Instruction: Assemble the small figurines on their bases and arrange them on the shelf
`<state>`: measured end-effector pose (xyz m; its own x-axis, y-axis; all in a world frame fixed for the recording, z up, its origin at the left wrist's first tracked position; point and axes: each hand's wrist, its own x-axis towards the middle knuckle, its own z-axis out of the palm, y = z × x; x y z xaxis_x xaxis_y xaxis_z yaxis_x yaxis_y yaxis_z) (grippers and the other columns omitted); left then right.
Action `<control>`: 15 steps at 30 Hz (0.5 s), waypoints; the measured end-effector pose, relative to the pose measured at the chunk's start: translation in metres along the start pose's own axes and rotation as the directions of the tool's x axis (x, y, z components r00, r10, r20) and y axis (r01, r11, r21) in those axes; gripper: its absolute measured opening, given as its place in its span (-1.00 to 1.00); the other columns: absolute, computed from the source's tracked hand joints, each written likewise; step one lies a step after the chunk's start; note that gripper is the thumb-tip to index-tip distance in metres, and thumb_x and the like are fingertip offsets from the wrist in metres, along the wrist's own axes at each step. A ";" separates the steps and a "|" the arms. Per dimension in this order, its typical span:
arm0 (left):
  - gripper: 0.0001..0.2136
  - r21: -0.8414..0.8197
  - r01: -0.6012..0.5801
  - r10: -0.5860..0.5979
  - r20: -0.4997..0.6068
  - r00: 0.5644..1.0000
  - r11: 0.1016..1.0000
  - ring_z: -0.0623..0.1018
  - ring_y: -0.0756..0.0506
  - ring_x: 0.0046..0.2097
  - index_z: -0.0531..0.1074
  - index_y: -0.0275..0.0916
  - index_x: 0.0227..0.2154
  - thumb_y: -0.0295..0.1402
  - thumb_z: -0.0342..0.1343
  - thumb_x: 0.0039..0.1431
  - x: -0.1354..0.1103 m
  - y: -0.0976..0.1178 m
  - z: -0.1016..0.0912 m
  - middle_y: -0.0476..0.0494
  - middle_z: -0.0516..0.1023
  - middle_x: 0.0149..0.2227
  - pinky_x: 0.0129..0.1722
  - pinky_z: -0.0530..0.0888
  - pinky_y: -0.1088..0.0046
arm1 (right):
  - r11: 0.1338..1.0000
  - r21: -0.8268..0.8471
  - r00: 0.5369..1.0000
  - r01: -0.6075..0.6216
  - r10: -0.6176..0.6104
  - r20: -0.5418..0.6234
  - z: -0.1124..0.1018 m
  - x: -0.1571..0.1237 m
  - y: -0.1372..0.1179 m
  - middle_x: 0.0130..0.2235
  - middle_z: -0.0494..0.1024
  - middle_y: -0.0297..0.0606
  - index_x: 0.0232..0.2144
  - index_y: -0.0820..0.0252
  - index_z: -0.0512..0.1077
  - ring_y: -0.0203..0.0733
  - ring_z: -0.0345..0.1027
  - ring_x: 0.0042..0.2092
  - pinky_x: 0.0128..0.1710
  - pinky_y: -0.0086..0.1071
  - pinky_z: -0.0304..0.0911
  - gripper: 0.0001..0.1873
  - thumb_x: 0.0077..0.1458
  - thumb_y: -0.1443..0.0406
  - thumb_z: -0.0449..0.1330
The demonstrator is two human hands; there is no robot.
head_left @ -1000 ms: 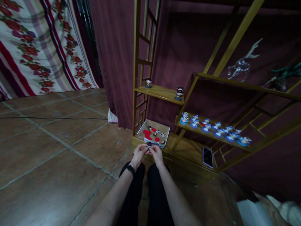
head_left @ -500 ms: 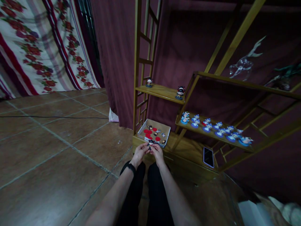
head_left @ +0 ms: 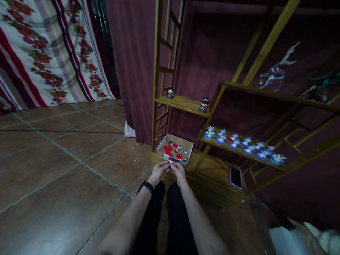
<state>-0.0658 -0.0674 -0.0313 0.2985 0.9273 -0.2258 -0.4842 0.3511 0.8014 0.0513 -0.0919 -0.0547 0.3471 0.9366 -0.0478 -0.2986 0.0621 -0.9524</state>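
Between my two hands is a small black-haired figurine (head_left: pixel 171 161), upright, its lower part covered by my fingers. My left hand (head_left: pixel 159 170) pinches it from the left, and my right hand (head_left: pixel 179 170) grips it from the right. Just beyond them a shallow cardboard box (head_left: pixel 190 146) holds several red discs (head_left: pixel 168 150) and a few loose figurines (head_left: pixel 178 148). Two similar figurines stand on the upper left shelf, one at the left end (head_left: pixel 170 93) and one at the right end (head_left: pixel 204 103).
A wooden display rack (head_left: pixel 183 103) stands in front of me. Several blue-and-white figurines (head_left: pixel 235 142) line its middle shelf. On the low board lies a phone (head_left: pixel 235 177); a clear glass ornament (head_left: pixel 273 76) is higher up. A black cable (head_left: pixel 66 131) crosses the tiled floor.
The view has shifted very slightly. Both hands keep hold of the figurine in nearly the same place, and nothing else has visibly moved.
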 end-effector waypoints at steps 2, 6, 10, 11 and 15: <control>-0.80 0.003 0.002 -0.002 -0.001 1.000 1.000 0.49 0.06 -0.47 0.49 -0.35 -0.37 -0.54 0.26 -0.14 0.000 0.000 0.000 -0.14 0.55 -0.43 -0.47 0.41 0.60 | 1.000 -0.019 1.000 0.007 -0.007 -0.004 0.001 -0.001 -0.001 -0.47 0.47 -0.37 -0.52 0.18 0.39 -0.33 0.32 -0.47 -0.50 -0.48 0.24 -0.68 -0.32 0.11 0.33; -0.80 -0.001 0.008 -0.008 0.007 1.000 1.000 0.47 0.07 -0.49 0.49 -0.36 -0.38 -0.53 0.27 -0.17 0.002 0.001 0.000 -0.14 0.55 -0.43 -0.50 0.39 0.61 | 0.999 -0.045 1.000 0.024 -0.024 -0.018 0.003 -0.003 -0.003 -0.45 0.48 -0.37 -0.51 0.18 0.40 -0.32 0.32 -0.45 -0.50 -0.49 0.24 -0.70 -0.29 0.13 0.31; -0.83 -0.010 0.023 -0.023 0.004 1.000 1.000 0.46 0.08 -0.51 0.50 -0.36 -0.38 -0.55 0.24 -0.13 0.003 0.001 0.000 -0.14 0.54 -0.45 -0.53 0.37 0.62 | 0.999 -0.046 1.000 0.029 -0.028 0.007 0.003 -0.003 -0.004 -0.46 0.48 -0.37 -0.51 0.18 0.41 -0.33 0.32 -0.47 -0.50 -0.49 0.23 -0.74 -0.24 0.13 0.28; -0.84 -0.012 0.027 -0.027 0.001 1.000 1.000 0.46 0.08 -0.51 0.50 -0.36 -0.38 -0.54 0.23 -0.11 0.003 0.001 -0.001 -0.14 0.54 -0.45 -0.53 0.36 0.62 | 0.998 -0.049 1.000 0.030 -0.030 0.011 0.003 -0.003 -0.005 -0.46 0.48 -0.36 -0.51 0.18 0.41 -0.33 0.32 -0.47 -0.51 -0.49 0.22 -0.75 -0.23 0.13 0.27; -0.89 -0.020 0.041 -0.041 -0.011 0.999 0.999 0.45 0.08 -0.52 0.50 -0.36 -0.41 -0.53 0.21 -0.08 0.004 0.001 -0.001 -0.14 0.53 -0.47 -0.54 0.36 0.63 | 0.998 -0.061 0.999 0.036 -0.035 0.013 0.003 -0.003 -0.005 -0.44 0.48 -0.36 -0.51 0.17 0.41 -0.34 0.31 -0.49 -0.53 -0.49 0.21 -0.75 -0.21 0.12 0.25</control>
<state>-0.0660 -0.0631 -0.0325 0.3093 0.9135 -0.2642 -0.4880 0.3909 0.7804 0.0496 -0.0942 -0.0488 0.3459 0.9382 -0.0102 -0.2314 0.0748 -0.9700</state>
